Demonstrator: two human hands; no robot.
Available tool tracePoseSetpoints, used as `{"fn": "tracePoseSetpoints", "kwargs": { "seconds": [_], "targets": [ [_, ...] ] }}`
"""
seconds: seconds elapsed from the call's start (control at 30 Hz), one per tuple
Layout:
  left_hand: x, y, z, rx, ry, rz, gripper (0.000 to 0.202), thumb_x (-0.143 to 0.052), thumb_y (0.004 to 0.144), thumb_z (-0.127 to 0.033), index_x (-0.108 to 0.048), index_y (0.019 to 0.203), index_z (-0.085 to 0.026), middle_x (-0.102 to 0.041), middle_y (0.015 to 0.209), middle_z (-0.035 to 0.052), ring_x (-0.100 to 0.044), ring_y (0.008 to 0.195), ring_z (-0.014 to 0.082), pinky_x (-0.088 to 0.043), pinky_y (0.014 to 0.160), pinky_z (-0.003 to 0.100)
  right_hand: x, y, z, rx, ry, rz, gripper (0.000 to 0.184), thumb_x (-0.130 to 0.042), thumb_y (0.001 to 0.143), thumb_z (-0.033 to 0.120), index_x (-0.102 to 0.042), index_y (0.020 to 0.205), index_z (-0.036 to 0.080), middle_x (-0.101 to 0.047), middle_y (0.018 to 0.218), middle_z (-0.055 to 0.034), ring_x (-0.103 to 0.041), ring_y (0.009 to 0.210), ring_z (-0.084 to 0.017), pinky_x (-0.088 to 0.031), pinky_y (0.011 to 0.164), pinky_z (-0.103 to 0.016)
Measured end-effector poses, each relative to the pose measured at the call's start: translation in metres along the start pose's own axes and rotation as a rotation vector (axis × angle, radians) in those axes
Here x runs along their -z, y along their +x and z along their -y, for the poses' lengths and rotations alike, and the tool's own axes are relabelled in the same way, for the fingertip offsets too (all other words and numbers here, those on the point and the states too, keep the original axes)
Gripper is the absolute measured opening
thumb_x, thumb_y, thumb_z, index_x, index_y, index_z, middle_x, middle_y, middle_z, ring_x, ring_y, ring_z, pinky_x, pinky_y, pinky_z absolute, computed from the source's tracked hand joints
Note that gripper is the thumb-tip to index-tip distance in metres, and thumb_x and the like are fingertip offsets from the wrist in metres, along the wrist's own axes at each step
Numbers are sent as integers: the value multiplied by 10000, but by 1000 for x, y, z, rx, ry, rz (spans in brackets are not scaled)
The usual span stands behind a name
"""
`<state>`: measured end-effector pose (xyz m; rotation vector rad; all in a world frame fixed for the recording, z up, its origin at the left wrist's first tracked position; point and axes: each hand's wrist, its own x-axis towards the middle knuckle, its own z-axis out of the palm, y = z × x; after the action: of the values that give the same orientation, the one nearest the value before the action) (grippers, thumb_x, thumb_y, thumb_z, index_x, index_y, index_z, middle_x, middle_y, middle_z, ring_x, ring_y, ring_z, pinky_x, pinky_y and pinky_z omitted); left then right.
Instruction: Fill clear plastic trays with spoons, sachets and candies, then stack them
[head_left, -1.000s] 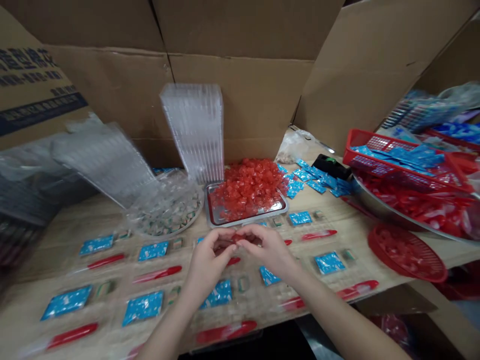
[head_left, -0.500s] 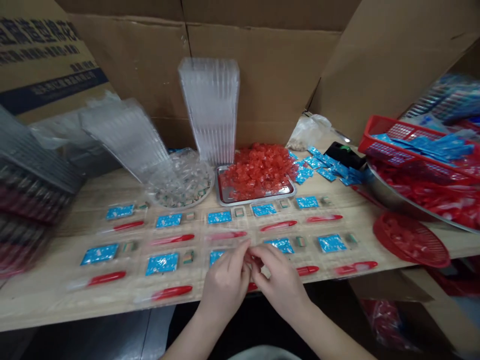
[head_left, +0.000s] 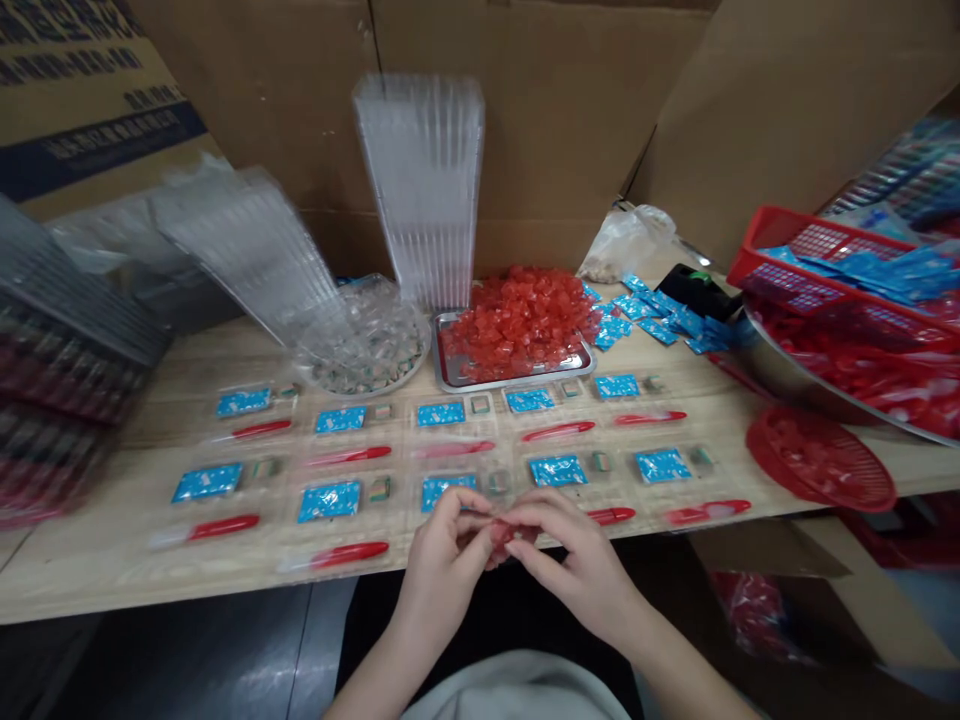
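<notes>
Both of my hands meet at the table's front edge around a small red translucent plastic piece point(head_left: 504, 536). My left hand point(head_left: 444, 560) pinches it from one side with thumb and fingers. On the other side, my right hand point(head_left: 576, 550) has its thumb and fingertips on the piece too. Fingers cover part of it. Just beyond lie two rows of clear plastic trays, each with a blue printed sachet point(head_left: 330, 501), a small striped block point(head_left: 380, 488) and a red-capped pen-shaped stick point(head_left: 351, 554). My hands partly hide one front tray.
A metal tray point(head_left: 480, 384) at the back bears a heap of red translucent pieces point(head_left: 517, 320). Beside it are a bowl of wrapped small blocks point(head_left: 367, 350) and stacked clear trays point(head_left: 424, 190). Loose blue sachets point(head_left: 660, 315), red baskets point(head_left: 821, 470) and a metal bowl point(head_left: 825, 395) stand right.
My fingertips have parted a little, and the red piece between them now shows. The whole view has shifted slightly, with the table higher in the picture.
</notes>
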<state>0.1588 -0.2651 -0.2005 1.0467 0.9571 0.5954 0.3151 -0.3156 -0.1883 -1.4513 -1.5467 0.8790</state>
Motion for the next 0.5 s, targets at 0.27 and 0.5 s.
{"fn": "tracePoseSetpoints", "kwargs": {
  "seconds": [0.27, 0.5],
  "targets": [
    [4, 14, -5, -47, 51, -61, 209, -569, 808, -367, -543, 853, -164, -658, 775, 26, -617, 657, 117, -491, 628, 234, 4, 16, -14, -496, 590, -125, 236, -661, 751, 374, -695, 902, 197, -672, 771, -26, -586, 647, -123, -486, 609, -259],
    [5, 17, -5, -354, 418, -112, 129, -617, 790, -279, -659, 874, -191, -611, 924, 43, -594, 828, 142, -487, 684, 231, -4, 24, -13, -501, 636, -107, 261, -690, 723, 389, -697, 868, 172, -673, 774, -27, -577, 657, -112, -486, 623, -251]
  ]
}}
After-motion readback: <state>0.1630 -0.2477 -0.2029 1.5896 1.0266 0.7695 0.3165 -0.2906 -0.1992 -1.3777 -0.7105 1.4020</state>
